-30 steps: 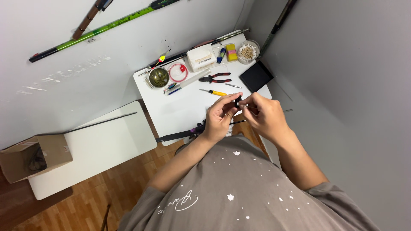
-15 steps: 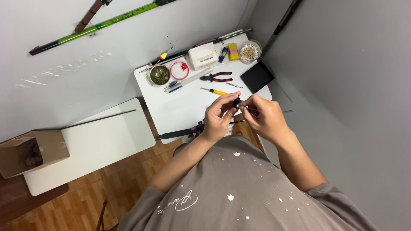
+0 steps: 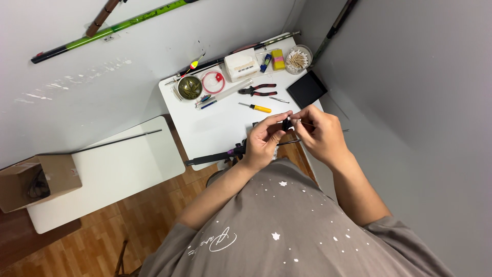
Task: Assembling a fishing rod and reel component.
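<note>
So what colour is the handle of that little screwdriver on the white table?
Yellow. The screwdriver lies just beyond the hands, seen clearly in the head view.

The person wore a loose, grey-brown short-sleeved T-shirt (image 3: 287,231), scattered with small white stars and dots. A pale cursive script mark ran across it, well back from the hands. The sleeves ended above the elbows, leaving both forearms bare. Both hands were bare, without gloves.

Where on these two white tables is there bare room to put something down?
The small table is bare between the yellow screwdriver and its near-left edge. The lower table holds only a thin rod and a cardboard box. Crowded: the far edge around the pliers and white box.
</note>
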